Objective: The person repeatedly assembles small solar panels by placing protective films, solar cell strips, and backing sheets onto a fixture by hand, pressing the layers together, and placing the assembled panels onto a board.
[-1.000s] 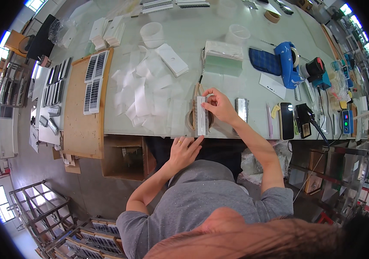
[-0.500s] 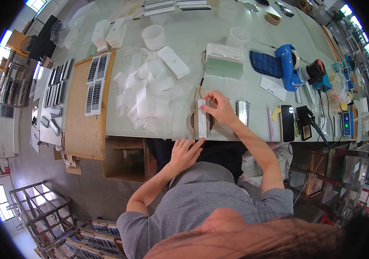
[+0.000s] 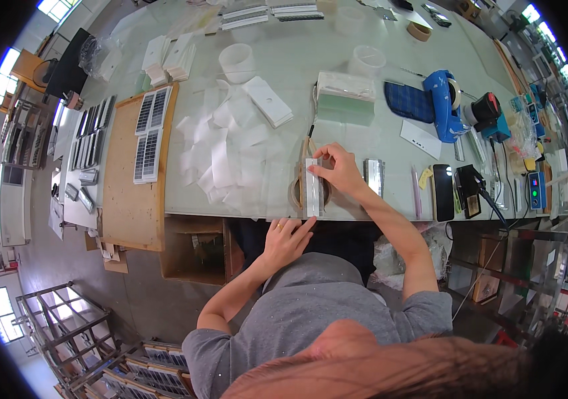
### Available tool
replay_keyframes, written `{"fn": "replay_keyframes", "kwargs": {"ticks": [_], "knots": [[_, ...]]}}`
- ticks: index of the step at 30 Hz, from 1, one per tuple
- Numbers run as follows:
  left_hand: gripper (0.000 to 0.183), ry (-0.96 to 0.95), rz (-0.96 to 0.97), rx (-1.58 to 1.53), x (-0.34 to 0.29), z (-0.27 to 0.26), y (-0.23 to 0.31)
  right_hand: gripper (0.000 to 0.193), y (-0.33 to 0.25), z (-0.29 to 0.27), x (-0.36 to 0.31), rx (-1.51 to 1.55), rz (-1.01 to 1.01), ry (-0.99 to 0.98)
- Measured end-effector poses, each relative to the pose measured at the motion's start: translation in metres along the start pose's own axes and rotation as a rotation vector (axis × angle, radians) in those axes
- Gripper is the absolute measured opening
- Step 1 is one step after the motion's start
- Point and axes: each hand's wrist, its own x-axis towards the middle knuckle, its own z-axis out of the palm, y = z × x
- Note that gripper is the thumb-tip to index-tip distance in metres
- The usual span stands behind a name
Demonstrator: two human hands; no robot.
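A narrow silvery-white strip lies lengthwise at the table's near edge, over a brown ring-shaped thing that it partly hides. At the strip's far end my right hand is closed, thumb and forefinger pinched at its top; whether a thin film is between them is too small to tell. My left hand rests at the table edge with fingers stretched out, the forefinger touching the strip's near end. Right of my right hand lies a similar silvery piece.
Translucent white sheets lie scattered to the left, beside a wooden board bearing dark-celled panels. Beyond the strip stands a pale block. Rightward are a blue tape dispenser, a phone and a black stand.
The whole view has shifted slightly downward. Both hands keep nearly the same places on the strip.
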Motion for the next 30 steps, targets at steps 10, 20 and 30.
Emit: {"fn": "replay_keyframes", "kwargs": {"ticks": [10,20,30], "knots": [[0.045,0.005,0.004,0.017,0.0,0.001,-0.001,0.031,-0.01,-0.001,-0.003,-0.131,-0.058,0.025],[0.045,-0.008,-0.004,0.0,-0.001,0.001,-0.001,0.029,-0.008,-0.002,-0.003,-0.103,-0.054,0.022],[0.045,0.008,0.008,-0.007,0.001,0.0,0.0,0.027,-0.009,-0.002,-0.003,-0.143,-0.057,0.019]]}}
